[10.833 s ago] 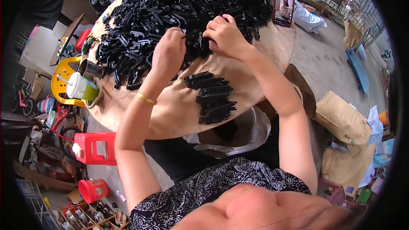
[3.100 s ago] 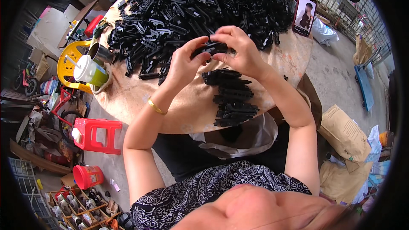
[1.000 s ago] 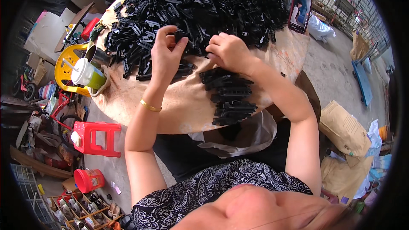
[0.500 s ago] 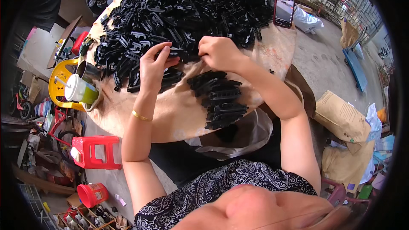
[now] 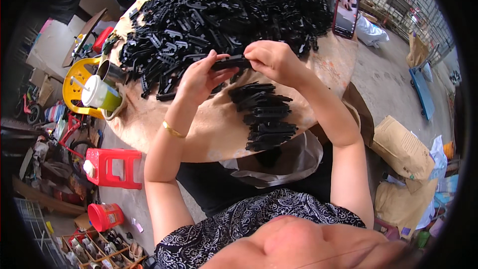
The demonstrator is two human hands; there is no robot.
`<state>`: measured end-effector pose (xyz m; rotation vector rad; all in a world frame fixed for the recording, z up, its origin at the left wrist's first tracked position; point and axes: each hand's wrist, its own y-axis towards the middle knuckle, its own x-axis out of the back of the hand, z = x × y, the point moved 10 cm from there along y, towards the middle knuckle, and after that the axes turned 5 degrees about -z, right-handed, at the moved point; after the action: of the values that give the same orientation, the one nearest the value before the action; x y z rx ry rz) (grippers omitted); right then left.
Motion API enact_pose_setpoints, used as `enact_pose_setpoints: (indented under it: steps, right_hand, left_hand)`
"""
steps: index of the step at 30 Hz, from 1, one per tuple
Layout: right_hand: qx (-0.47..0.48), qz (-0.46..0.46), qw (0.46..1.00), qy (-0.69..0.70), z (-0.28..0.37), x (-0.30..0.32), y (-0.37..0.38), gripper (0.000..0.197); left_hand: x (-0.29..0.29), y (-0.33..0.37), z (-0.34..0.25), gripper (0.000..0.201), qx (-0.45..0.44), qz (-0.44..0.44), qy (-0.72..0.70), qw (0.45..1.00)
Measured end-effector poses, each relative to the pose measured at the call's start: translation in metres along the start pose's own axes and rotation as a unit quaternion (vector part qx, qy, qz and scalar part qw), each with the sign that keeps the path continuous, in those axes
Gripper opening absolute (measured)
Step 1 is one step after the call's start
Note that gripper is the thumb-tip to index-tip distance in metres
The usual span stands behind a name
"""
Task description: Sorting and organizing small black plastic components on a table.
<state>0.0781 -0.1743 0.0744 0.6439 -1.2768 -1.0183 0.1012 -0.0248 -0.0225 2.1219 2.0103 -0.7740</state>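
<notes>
Between my two hands is a slim black plastic piece (image 5: 232,63), held level just in front of the heap. My left hand (image 5: 199,77) has its thumb and fingers closed round the left end. At the right end my right hand (image 5: 277,63) pinches it with curled fingertips, which partly cover that end. Beyond my hands rises a large heap of similar black plastic pieces (image 5: 224,15). Below my right hand, several such pieces lie stacked in a rough column (image 5: 269,114) on the tan table cover (image 5: 199,142).
A phone (image 5: 345,14) stands at the table's right edge. A lidded cup with a straw (image 5: 102,97) rests by a yellow chair (image 5: 74,92) at the left. An open pale bag (image 5: 303,162) hangs below the near edge. A red stool (image 5: 114,168) stands left.
The view has shifted, so the table sits slightly further right. My left hand has turned more toward the right, and the black piece now spans both hands more visibly.
</notes>
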Motion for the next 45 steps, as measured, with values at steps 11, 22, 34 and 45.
enact_pose_setpoints:
  steps: [11,22,34,45]
  right_hand:
    - [-0.030,-0.020,0.999,0.002,0.001,-0.001,0.008,0.036]
    - [-0.266,0.054,0.942,0.196,-0.034,-0.026,-0.016,0.037]
    - [-0.151,0.019,0.986,0.069,-0.007,-0.005,-0.002,0.029]
    - [-0.309,-0.042,0.932,0.183,-0.082,0.025,-0.018,0.031]
  left_hand:
    - [-0.011,-0.012,-0.022,0.031,-0.154,0.000,0.157,0.976]
    - [-0.032,-0.032,-0.042,0.026,-0.307,-0.068,0.455,0.833]
    - [-0.043,-0.041,-0.045,0.025,-0.360,-0.045,0.439,0.822]
    - [-0.068,-0.041,-0.010,0.035,-0.231,0.113,0.569,0.781]
